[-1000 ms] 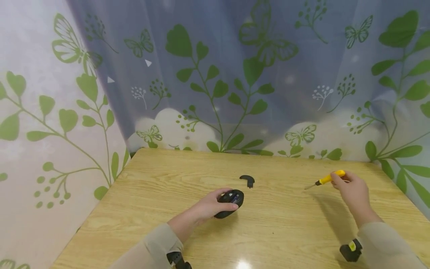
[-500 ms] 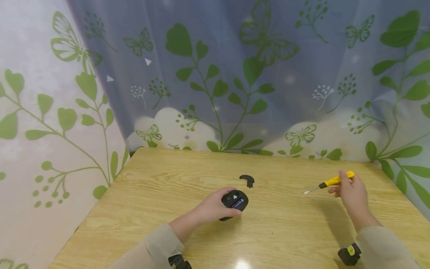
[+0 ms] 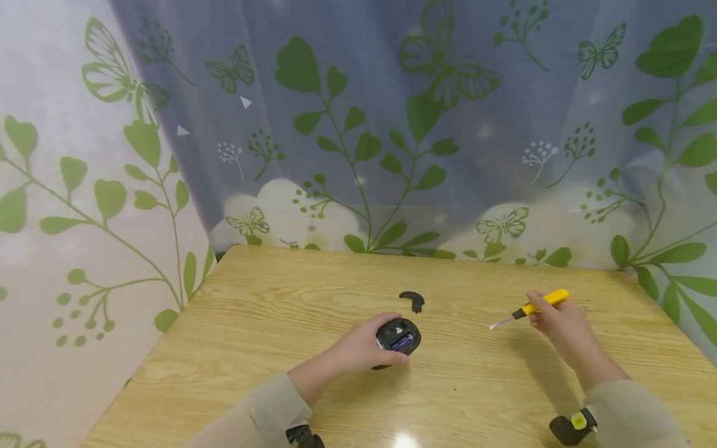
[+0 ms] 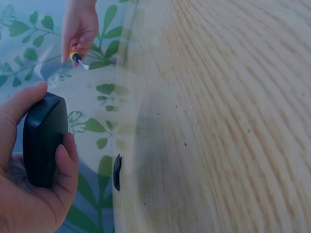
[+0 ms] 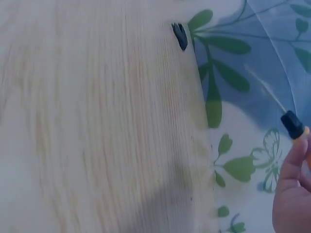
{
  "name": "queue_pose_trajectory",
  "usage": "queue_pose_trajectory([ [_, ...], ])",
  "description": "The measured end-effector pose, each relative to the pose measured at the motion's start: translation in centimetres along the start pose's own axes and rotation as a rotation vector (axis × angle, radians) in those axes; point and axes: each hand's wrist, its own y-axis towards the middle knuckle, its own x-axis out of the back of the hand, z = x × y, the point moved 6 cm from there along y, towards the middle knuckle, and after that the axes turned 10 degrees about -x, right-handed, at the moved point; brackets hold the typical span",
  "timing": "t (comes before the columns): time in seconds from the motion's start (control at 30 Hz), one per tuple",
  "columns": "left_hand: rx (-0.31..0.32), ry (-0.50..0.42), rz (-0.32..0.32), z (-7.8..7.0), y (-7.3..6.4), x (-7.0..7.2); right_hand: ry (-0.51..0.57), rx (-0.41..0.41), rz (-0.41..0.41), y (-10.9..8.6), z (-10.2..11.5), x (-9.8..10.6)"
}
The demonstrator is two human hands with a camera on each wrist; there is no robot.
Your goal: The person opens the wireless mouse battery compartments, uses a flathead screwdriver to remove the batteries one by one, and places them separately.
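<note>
My left hand (image 3: 358, 347) grips a black computer mouse (image 3: 413, 336) above the table, thumb on the near side and fingers round the far side. Its underside faces up, and a purple battery (image 3: 402, 344) shows in the uncovered compartment. In the left wrist view the mouse (image 4: 46, 141) appears edge-on between thumb and fingers. To the right, my right hand (image 3: 566, 326) holds a yellow-handled screwdriver (image 3: 549, 300) by its handle, the metal tip pointing left toward the mouse and apart from it. The black battery cover (image 3: 414, 300) lies on the table beyond the mouse.
A wood-grain table (image 3: 280, 292) spreads under both hands. Its back edge meets a blue-and-white curtain (image 3: 370, 205) with green leaves and butterflies, and similar cloth (image 3: 84, 261) hangs along the left. Each wrist carries a small black camera.
The mouse has tilted so its battery compartment faces up more, and has shifted slightly right. The screwdriver first swung right, then came left and a little lower toward the mouse. The cover stays put.
</note>
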Motion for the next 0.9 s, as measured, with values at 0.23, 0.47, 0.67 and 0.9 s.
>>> queue_pose_trajectory([
  [0.23, 0.006, 0.050, 0.021, -0.1, 0.2, -0.7, -0.031, 0.032, 0.075, -1.3, 0.5, -2.9],
  [0.47, -0.036, 0.117, 0.051, -1.4, 0.3, -1.4, -0.171, 0.175, 0.073, -2.7, 1.3, -6.1],
  [0.67, -0.029, 0.114, 0.056, -2.0, 0.3, -1.5, -0.039, 0.305, 0.077, -4.1, 1.9, -8.3],
  [0.9, -0.071, 0.217, 0.037, -2.7, 0.5, -1.5, -0.033, 0.380, 0.056, -5.2, 2.7, -10.6],
])
